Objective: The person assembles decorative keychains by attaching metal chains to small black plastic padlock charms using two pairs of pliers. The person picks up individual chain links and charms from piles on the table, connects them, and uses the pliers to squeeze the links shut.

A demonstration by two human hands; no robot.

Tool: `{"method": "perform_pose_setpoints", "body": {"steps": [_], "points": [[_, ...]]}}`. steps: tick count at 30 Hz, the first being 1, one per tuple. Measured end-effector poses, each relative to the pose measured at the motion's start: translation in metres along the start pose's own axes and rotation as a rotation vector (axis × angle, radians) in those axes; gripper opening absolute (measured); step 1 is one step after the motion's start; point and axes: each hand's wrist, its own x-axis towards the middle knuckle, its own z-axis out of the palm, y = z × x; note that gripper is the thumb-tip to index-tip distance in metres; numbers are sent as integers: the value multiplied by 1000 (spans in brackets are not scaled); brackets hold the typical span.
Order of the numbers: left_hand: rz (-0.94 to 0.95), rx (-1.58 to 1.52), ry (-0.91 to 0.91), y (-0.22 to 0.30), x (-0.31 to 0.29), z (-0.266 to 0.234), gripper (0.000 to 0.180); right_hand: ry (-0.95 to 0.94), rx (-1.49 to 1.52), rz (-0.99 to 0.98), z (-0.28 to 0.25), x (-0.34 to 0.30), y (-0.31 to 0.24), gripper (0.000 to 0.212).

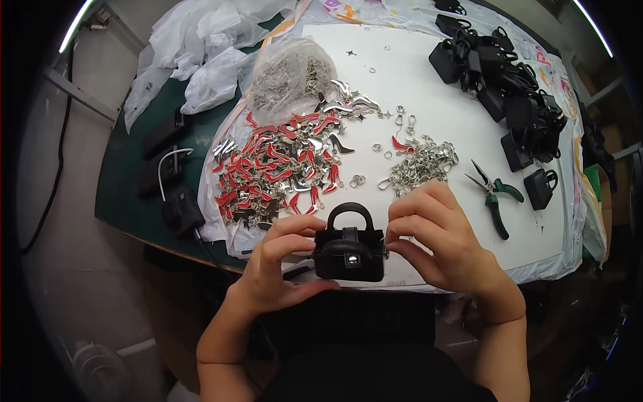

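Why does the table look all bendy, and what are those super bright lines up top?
Head view: the fisheye lens bends the table's edges; strip lights glare near both top corners; the picture's rim goes dark; the black handbag has a shiny clasp.

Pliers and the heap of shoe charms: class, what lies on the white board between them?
The head view shows a pile of silver clasps between the pliers and the heap of shoe charms, with some loose rings nearer the charms.

At lower centre, my left hand curves in a grip; right of it, my right hand pinches.
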Motion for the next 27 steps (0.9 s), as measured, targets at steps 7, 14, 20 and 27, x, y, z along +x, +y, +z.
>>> {"method": "perform_pose_setpoints", "body": {"steps": [7, 14, 20, 27], "points": [[-265, 605, -268, 7, -36, -25, 40, 24, -206, -17, 0, -27, -3, 24], [-228, 697, -188, 9, -49, -27, 31, 68, -187, 10, 14, -41, -4, 24], [-347, 535, -127, 43, -38, -49, 32, 119, -147, 4, 27, -43, -9, 24], [-281, 687, -356, 65, 0, -38, 37, 172, -146, -33, 38, -46, -12, 25]]}}
